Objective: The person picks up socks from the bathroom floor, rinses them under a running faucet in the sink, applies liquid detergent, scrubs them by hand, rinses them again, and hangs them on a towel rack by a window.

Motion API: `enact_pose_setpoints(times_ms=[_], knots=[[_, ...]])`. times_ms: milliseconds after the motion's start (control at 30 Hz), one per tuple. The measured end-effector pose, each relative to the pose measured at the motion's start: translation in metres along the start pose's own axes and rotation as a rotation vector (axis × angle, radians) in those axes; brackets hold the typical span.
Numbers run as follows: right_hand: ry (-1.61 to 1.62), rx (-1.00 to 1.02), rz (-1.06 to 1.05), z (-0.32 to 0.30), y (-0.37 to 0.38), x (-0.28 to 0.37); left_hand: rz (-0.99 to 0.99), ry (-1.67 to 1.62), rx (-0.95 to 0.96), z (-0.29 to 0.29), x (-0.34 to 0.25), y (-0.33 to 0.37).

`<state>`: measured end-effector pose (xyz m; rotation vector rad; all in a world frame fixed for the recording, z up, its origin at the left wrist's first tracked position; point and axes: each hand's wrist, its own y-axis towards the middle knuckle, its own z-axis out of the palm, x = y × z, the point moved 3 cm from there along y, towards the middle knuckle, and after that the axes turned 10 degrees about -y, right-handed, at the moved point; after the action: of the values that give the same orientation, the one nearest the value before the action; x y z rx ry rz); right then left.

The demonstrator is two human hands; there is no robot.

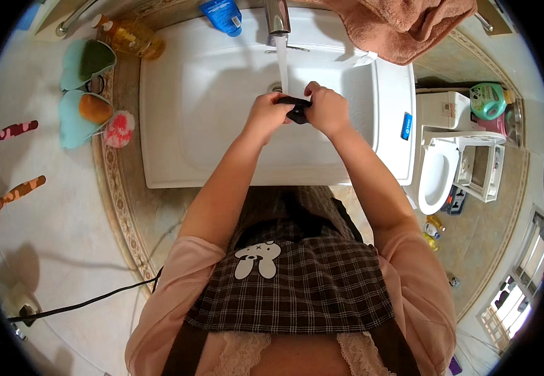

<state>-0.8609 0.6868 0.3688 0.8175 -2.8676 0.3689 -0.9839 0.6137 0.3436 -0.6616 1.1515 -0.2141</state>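
Note:
Over the white sink (pixel 212 135), both my hands are closed on a small black cloth (pixel 297 114), bunched up between them. My left hand (pixel 265 118) grips its left side with the fingers pinched. My right hand (pixel 329 113) holds the other side, thumb and fingers bent around it. What kind of cloth piece it is I cannot make out. Just beyond it, a stream of water (pixel 282 62) runs from the metal tap (pixel 277 17) into the basin, close to the drain (pixel 277 88).
A blue tube (pixel 223 16) lies on the sink's back ledge, with amber pump bottles (pixel 135 41) to its left. A brown towel (pixel 403 28) hangs over the back right corner. On the right rim is a small blue packet (pixel 406 126). Beyond stands a toilet (pixel 438 172).

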Motion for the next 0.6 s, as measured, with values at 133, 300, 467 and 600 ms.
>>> enact_pose_setpoints(times_ms=[133, 300, 467, 600], knots=[[0.234, -0.023, 0.098, -0.002, 0.0, 0.007, 0.048, -0.329, -0.027, -0.009, 0.006, -0.001], [0.491, -0.006, 0.135, 0.002, 0.002, 0.018, 0.225, 0.243, -0.243, -0.021, 0.005, -0.001], [1.197, 0.182, 0.193, 0.028, -0.004, 0.03, 0.397, 0.707, -0.455, -0.022, 0.0, -0.007], [0.391, 0.069, 0.098, -0.004, -0.027, 0.047, 0.446, 0.612, -0.39, -0.042, 0.013, -0.004]])
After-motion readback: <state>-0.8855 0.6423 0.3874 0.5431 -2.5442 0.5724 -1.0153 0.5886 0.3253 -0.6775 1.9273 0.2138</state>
